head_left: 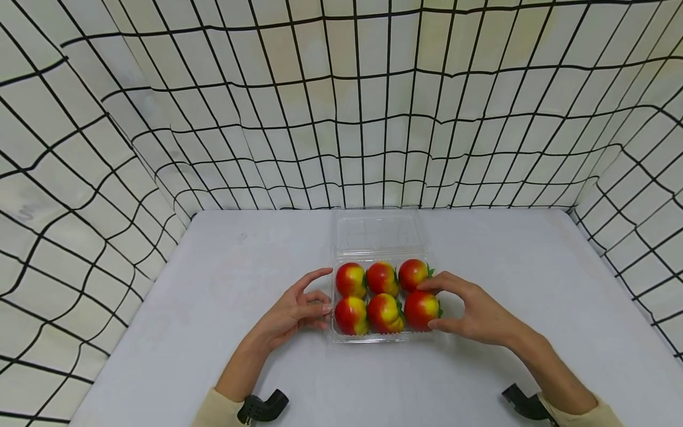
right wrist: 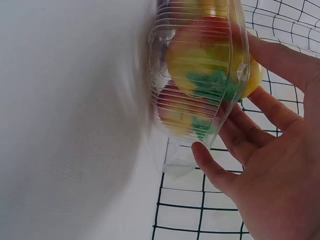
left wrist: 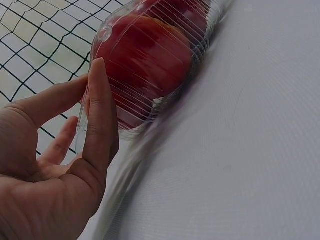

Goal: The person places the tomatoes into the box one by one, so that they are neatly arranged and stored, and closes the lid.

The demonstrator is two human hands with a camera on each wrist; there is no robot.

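Observation:
A clear plastic clamshell box (head_left: 341, 339) holds two rows of three red-and-yellow fruits with green leaves, its lid (head_left: 380, 232) folded back. My right hand (head_left: 475, 311) grips the front right fruit (head_left: 421, 309) between the thumb and fingers, which sit at the box's right edge. In the right wrist view, green leaves (right wrist: 212, 82) show through the ribbed wall beside my right hand (right wrist: 270, 150). My left hand (head_left: 293, 308) rests its thumb and fingers against the box's left side. The left wrist view shows my left hand (left wrist: 65, 155) touching the wall near a red fruit (left wrist: 145, 55).
The box stands on a white-covered table (head_left: 224, 308). A black grid net (head_left: 373, 112) over pale walls surrounds the back and both sides. Black wrist mounts (head_left: 264, 407) are strapped at both sleeves.

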